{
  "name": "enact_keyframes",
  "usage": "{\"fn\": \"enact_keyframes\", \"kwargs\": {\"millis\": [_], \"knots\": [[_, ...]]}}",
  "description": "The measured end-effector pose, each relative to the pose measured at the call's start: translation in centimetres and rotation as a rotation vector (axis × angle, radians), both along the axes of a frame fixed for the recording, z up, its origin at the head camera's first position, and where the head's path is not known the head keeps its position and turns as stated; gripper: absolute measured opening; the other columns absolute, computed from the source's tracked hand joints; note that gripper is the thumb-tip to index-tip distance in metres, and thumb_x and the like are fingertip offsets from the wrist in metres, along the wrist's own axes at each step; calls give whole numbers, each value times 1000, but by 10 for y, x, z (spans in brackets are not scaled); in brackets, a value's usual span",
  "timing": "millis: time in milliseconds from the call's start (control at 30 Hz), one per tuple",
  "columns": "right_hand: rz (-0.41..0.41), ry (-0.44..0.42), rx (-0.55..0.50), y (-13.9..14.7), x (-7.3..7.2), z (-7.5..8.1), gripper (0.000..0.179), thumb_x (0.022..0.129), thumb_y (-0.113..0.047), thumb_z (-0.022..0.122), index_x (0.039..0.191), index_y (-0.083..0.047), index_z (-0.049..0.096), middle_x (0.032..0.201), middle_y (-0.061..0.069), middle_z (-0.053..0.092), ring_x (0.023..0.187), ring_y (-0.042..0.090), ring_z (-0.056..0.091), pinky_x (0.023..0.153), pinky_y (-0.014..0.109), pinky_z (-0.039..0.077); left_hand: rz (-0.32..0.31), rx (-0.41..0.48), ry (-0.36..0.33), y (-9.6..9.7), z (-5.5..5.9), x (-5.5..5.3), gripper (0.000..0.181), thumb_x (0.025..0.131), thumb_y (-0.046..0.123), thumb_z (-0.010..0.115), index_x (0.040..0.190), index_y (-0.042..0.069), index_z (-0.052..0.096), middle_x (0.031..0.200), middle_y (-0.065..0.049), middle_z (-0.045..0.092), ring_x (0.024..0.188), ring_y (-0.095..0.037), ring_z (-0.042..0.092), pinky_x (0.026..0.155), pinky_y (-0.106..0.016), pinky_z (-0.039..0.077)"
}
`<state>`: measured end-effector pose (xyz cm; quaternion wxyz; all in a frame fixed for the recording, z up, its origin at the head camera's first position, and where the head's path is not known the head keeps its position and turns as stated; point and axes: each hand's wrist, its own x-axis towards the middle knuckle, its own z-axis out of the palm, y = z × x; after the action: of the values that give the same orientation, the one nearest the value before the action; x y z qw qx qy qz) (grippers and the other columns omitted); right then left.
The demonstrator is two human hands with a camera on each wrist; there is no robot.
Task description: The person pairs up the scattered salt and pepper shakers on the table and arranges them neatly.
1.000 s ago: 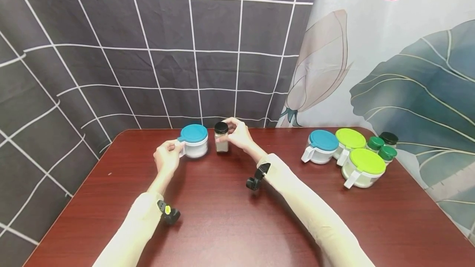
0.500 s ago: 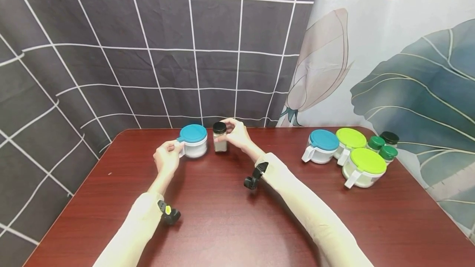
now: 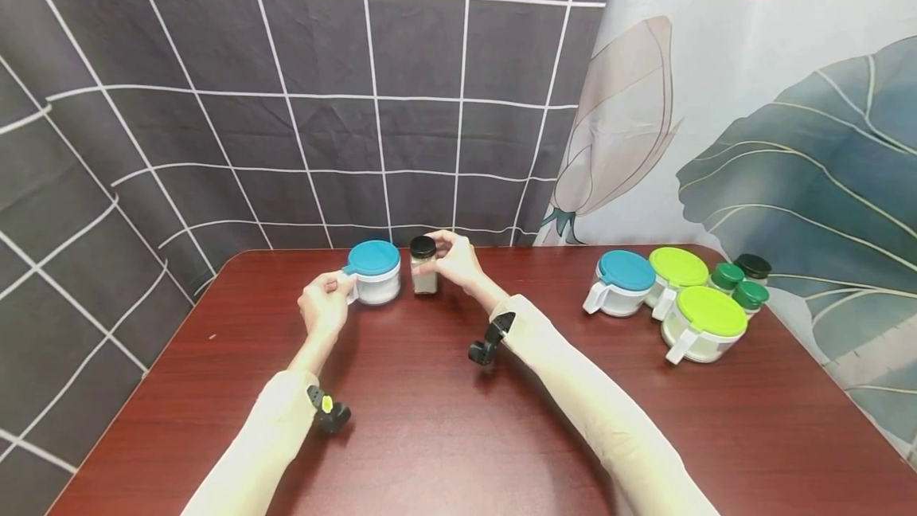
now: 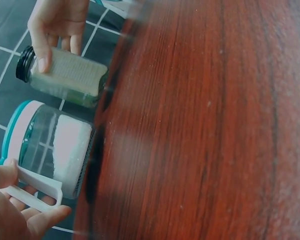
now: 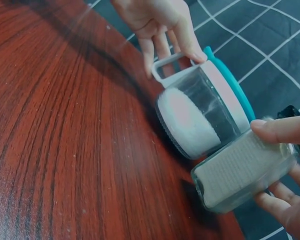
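My left hand [image 3: 322,305] pinches the white handle [image 4: 37,187] of a clear seasoning jar [image 3: 378,288] with a blue lid, at the table's back edge. White grains fill part of this jar, as the left wrist view shows. Just to its right, my right hand [image 3: 461,264] holds a small square glass spice jar [image 3: 425,282] with a black lid, thumb on the near side and fingers behind. Pale powder shows through its glass. Both jars are upright and close side by side; in the right wrist view the spice jar [image 5: 240,172] overlaps the seasoning jar's base.
At the right stand another blue-lidded jar [image 3: 620,283], two lime-lidded jars [image 3: 705,325] with white handles, two green-capped bottles [image 3: 749,296] and a black-capped one [image 3: 752,267]. A grey checked cloth [image 3: 301,102] hangs behind the reddish-brown table [image 3: 430,428].
My right hand has shifted the spice jar slightly left, nearer the blue-lidded seasoning jar, mostly in the first half second. My left hand keeps its hold with hardly any movement.
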<state>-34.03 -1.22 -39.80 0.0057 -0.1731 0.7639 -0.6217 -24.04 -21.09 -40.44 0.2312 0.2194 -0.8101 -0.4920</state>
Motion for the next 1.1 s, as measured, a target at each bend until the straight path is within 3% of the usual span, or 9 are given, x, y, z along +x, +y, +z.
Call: {"fn": "enact_keyframes", "kwargs": {"millis": [267,633,1100], "knots": [[1,1,-20,-3,0,-2,57,57,6,84,111,0,66,104,19,72,77,7,66,73,18,50,-5,2,-11,-1,-1,-1,28,86,19,70,106,-1,69,109,-22,69,105,-36,64,92,-44,46],[-5,10,23,-8,-1,-4,58,57,4,86,111,-2,67,103,17,72,82,13,69,73,18,50,29,14,-10,-4,-4,-3,29,86,18,70,109,1,69,111,-21,69,107,-36,64,93,-44,47],[3,-12,-20,-12,-1,-10,57,57,6,85,111,-4,67,103,16,72,75,5,65,71,18,50,18,27,-14,-5,-6,-2,30,86,18,69,110,-1,69,109,-24,69,106,-36,63,93,-44,47]]}}
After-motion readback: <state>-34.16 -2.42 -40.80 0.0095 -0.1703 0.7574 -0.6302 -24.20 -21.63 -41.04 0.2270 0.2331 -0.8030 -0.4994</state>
